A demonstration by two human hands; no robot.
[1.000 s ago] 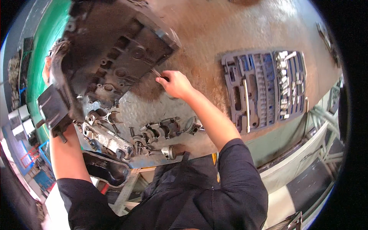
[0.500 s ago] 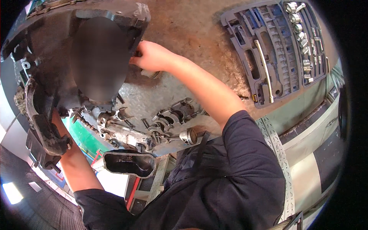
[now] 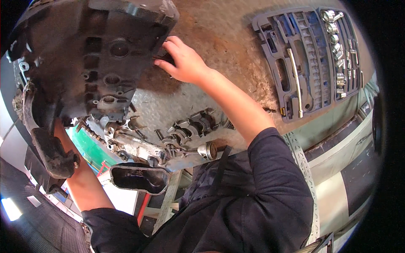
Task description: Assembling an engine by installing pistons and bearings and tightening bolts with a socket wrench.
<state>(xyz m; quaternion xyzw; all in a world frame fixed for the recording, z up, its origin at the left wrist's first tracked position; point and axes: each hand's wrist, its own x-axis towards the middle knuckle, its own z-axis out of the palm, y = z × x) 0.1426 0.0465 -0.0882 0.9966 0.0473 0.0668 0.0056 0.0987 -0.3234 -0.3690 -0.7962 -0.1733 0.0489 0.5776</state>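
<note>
Engine block (image 3: 112, 65) turned round some since a second ago, over left end of bench (image 3: 236, 46) | right hand (image 3: 187, 63) at its edge, fingers half-curled, can't tell if pinching anything | left hand hidden, grip unclear | socket case (image 3: 309, 84) near front edge

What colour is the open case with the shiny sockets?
The case is dark grey with some blue; head view.

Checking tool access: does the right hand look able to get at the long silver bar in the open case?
Probably yes: nothing visible stands between the right hand, now beside the engine block, and the silver bar, which lies uncovered in the case.
</note>
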